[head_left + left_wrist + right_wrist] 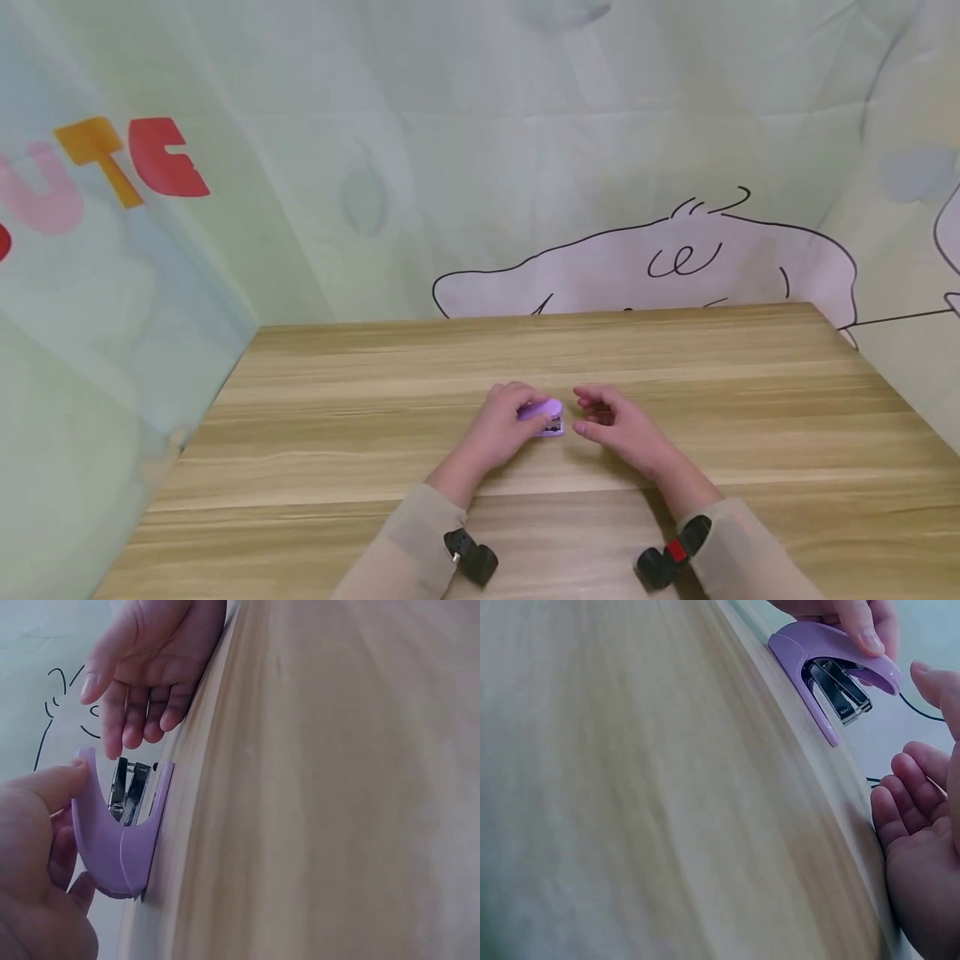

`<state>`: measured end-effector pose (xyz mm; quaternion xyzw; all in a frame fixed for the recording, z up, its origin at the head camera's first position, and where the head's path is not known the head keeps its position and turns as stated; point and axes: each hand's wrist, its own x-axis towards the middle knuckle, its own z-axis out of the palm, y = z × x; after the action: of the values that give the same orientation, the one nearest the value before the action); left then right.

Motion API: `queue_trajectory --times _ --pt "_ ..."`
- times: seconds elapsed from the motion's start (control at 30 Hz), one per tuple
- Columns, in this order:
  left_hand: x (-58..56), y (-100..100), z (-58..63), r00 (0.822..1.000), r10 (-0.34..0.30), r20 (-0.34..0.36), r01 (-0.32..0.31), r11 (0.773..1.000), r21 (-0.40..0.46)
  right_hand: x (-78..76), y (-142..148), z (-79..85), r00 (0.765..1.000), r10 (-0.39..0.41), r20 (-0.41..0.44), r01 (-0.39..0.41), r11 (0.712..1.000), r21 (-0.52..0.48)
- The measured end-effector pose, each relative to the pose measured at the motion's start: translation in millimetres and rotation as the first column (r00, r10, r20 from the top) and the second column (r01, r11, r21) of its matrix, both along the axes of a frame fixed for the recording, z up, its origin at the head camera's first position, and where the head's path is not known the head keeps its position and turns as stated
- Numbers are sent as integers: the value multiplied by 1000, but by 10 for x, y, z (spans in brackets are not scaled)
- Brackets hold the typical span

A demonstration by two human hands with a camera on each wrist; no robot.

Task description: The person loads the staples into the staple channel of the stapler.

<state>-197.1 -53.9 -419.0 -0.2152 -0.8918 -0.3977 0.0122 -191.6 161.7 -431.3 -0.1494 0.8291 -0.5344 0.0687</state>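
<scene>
A small purple stapler [552, 408] sits on the wooden table, its mouth facing right. My left hand [498, 427] grips it from the left, with the thumb on the near side and the fingers over the far side. Seen from the left wrist, the stapler's black and metal inner parts [133, 787] show between its purple top and base. Just right of the stapler's mouth is my right hand [628, 433], apart from it, palm turned inward. In the right wrist view its fingers [911, 795] are loosely bent and hold nothing.
The wood-grain table [337, 392] reaches back to a pale printed curtain [480, 167] with a cartoon drawing and coloured letters. Each sleeved forearm wears a small black camera, one on the left wrist [476, 560] and one on the right wrist [663, 565].
</scene>
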Motion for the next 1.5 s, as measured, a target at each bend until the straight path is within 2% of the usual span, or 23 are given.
queue_trajectory --times 0.13,0.4,0.77,1.23,1.5 --pt "15 -36 8 1000 -4 -27 4 1000 -4 3 -5 0 1000 -4 -5 4 1000 10" --pt "15 -81 24 999 -17 -31 16 999 -30 0 -4 -16 1000 -7 -7 7 1000 27" --pt "3 -256 -33 997 52 65 -55 997 50 -1 -5 -32 1000 -5 -7 5 1000 30" --pt "2 -397 -102 987 98 127 -110 989 94 -22 14 -38 1000 -14 -16 14 1000 6" --pt "-7 -429 -132 985 111 133 -126 986 110 -18 13 -61 999 -27 -26 26 999 -19"
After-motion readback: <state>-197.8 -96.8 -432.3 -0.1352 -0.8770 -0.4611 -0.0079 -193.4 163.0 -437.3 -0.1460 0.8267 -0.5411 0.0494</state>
